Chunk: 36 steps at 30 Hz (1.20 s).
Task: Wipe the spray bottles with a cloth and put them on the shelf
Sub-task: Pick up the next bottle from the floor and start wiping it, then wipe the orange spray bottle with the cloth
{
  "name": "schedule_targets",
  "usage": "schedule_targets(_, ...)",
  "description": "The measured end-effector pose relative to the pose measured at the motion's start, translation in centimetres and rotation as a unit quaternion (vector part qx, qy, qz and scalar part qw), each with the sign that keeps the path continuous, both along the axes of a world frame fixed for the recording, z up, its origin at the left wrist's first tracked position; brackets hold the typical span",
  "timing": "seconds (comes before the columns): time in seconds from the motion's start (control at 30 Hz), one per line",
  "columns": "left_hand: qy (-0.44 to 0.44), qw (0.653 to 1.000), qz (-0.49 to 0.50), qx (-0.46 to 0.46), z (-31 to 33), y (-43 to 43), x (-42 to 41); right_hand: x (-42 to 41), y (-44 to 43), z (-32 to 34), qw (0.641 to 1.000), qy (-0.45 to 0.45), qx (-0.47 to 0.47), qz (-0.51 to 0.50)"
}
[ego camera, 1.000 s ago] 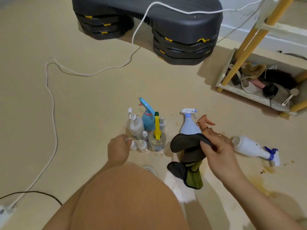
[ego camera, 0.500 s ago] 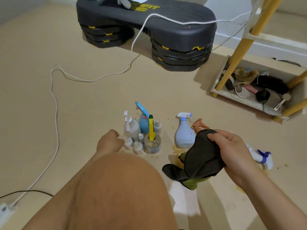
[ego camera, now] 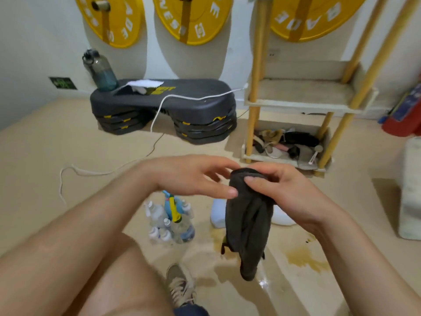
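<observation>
In the head view, the right hand (ego camera: 284, 192) was raised in front of the body with its grip clenched on the top of a dark cloth (ego camera: 248, 224), thumb laid across the front fold and fingers curled behind, so that the cloth hung straight down with its long axis vertical. The left hand (ego camera: 193, 176) was released, fingers loosely spread and holding nothing, its thumb tip at the cloth's upper edge; whether it actually touched the fabric could not be told through the blur. The spray bottles (ego camera: 169, 220) stood upright in a tight cluster on the floor (ego camera: 68, 144), below the left forearm and to the left of the hanging cloth, so they lay downward from both hands and nearer the left one. A pale blue bottle (ego camera: 217, 213) showed just behind the cloth's left edge, and a white bottle (ego camera: 282, 217) showed under the right wrist; both were mostly hidden and how they lay could not be read. A yellowish spill (ego camera: 303, 258) marked the floor near them. The shelf (ego camera: 303, 103) stood ahead and to the right, on the right hand's side and well apart from the bottles. As a judgement, no bottle was yet in hand, so the free left hand would likely have to reach down to the cluster while the right kept the cloth
</observation>
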State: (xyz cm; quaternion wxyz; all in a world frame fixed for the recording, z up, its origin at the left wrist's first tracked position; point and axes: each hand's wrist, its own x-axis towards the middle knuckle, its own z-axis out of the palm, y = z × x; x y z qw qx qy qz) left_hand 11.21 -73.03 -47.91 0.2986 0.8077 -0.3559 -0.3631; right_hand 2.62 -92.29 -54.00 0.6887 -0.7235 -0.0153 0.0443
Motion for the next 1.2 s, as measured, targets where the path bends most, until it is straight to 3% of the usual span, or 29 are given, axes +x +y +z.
schedule_targets(0.07, 0.041, 0.998, -0.001, -0.053, -1.1, -3.8, -1.9, -1.4, -1.3, 0.6, 0.999, -0.003, 0.042, -0.001)
schedule_targets(0.17, 0.073, 0.988, 0.073, -0.118, -3.0, -6.5, -2.6, -3.0, -3.6, 0.1, 0.994, -0.003, 0.082, -0.07)
schedule_targets(0.27, 0.098, 0.974, 0.146, -0.143, -5.2, -8.1, -2.8, -4.2, -6.3, -2.0, 0.994, 0.017, 0.013, -0.104)
schedule_targets(0.4, 0.121, 0.969, 0.155, -0.149, -8.3, -10.2, -4.1, -5.6, -9.7, -5.1, 0.989, 0.116, -0.095, -0.004)
schedule_targets(0.47, 0.142, 0.961, 0.177, -0.159, -9.3, -10.8, -4.0, -5.9, -11.1, -6.9, 0.961, 0.178, -0.21, 0.035)
schedule_targets(0.53, 0.181, 0.942, 0.213, -0.184, -9.9, -11.3, -3.6, -5.9, -12.0, -9.2, 0.935, 0.214, -0.283, -0.016)
schedule_targets(0.63, 0.195, 0.911, 0.281, -0.232, -10.9, -11.9, -2.7, -6.1, -12.5, -10.9, 0.934, 0.217, -0.252, -0.128)
schedule_targets(0.73, 0.16, 0.865, 0.389, -0.274, -12.9, -12.3, -1.6, -5.6, -13.2, -11.6, 0.933, 0.244, -0.245, -0.106)
schedule_targets(0.9, 0.143, 0.795, 0.489, -0.329, -16.1, -11.8, -0.7, -4.7, -13.8, -14.4, 0.871, 0.329, -0.356, -0.076)
schedule_targets(1.03, 0.216, 0.702, 0.585, -0.344, -20.4, -10.3, 0.9, -5.5, -14.9, -17.1, 0.85, 0.374, -0.309, -0.206)
schedule_targets(1.13, 0.235, 0.745, 0.587, -0.212, -24.9, -9.8, 0.7, -5.5, -15.1, -18.8, 0.863, 0.365, -0.172, -0.304)
schedule_targets(1.2, 0.216, 0.786, 0.569, -0.109, -28.1, -9.7, -0.1, -5.2, -14.5, -19.7, 0.847, 0.379, 0.011, -0.373)
